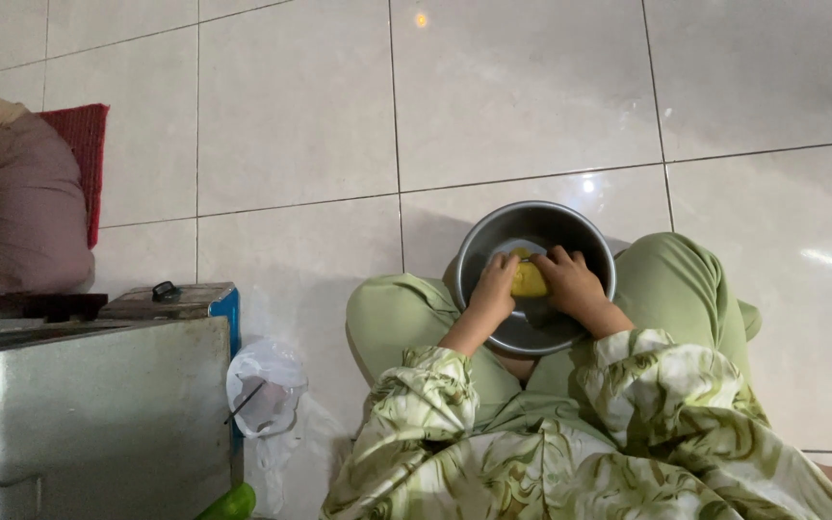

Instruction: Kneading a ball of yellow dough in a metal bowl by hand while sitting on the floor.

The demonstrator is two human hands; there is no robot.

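Person is sitting cross-legged on a pale tiled floor (300, 106), a round metal bowl (534, 277) resting between the knees, and both hands are working inside it. A yellow piece of food (529, 279) is lying in the middle of the bowl, pinched between the two hands. The left hand (493, 292) is coming in over the bowl's near-left rim, wrist bent down, fingers curled together and pressing against the yellow piece's left side. The right hand (570, 281) is reaching over the near-right rim, knuckles up, fingers bunched close and clamping on the piece's right side and top; fingertips themselves are hidden, so exact grip is hard to read. Likely risks: the bowl is sitting loose on the floor against the legs, so hard pressing could be tipping or sliding it; the piece could be slipping out between the palms; the loose green patterned sleeves (416, 404) are hanging near the rim and could be dipping in. Left of the bowl, well apart, a white plastic bag (267, 385) is lying beside a metal box (89, 414), and another person's knee (31, 217) is showing farther left.
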